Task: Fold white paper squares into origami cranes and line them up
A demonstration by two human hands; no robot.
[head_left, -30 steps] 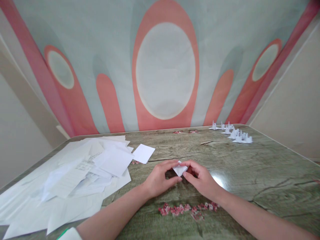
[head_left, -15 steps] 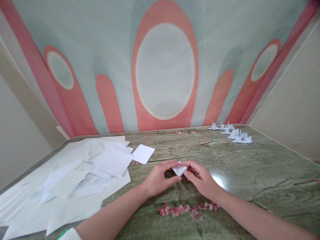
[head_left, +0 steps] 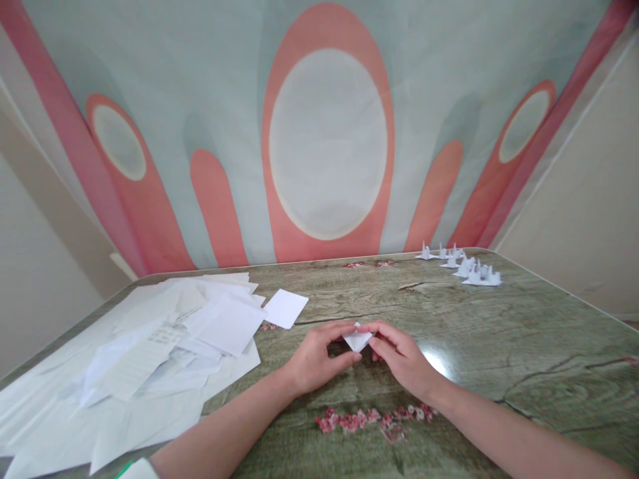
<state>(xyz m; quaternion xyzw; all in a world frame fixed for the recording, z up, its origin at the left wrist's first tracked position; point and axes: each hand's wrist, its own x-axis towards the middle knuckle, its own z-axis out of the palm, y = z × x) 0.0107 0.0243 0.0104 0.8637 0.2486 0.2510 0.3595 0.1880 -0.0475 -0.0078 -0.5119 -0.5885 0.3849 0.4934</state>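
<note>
A small white folded paper [head_left: 357, 340], diamond-shaped from above, sits between my two hands over the middle of the table. My left hand [head_left: 319, 356] grips its left side, index finger along the far edge and thumb at the near corner. On the other side, my right hand [head_left: 397, 352] pinches the paper's right corner between thumb and fingers. Part of the far edge is hidden under the fingertips. Just beyond my left hand, a white paper square [head_left: 286, 309] lies flat on the table.
A large heap of loose white sheets [head_left: 150, 352], some with writing, covers the table's left side. Several folded paper cranes [head_left: 479, 271] stand at the back right. The wood-patterned table [head_left: 539, 346] bears printed pink flowers. A patterned backdrop [head_left: 329, 146] rises behind it.
My right thumb and fingers have shifted slightly at the paper's right corner. My left hand keeps its hold, and the view has moved very slightly.
</note>
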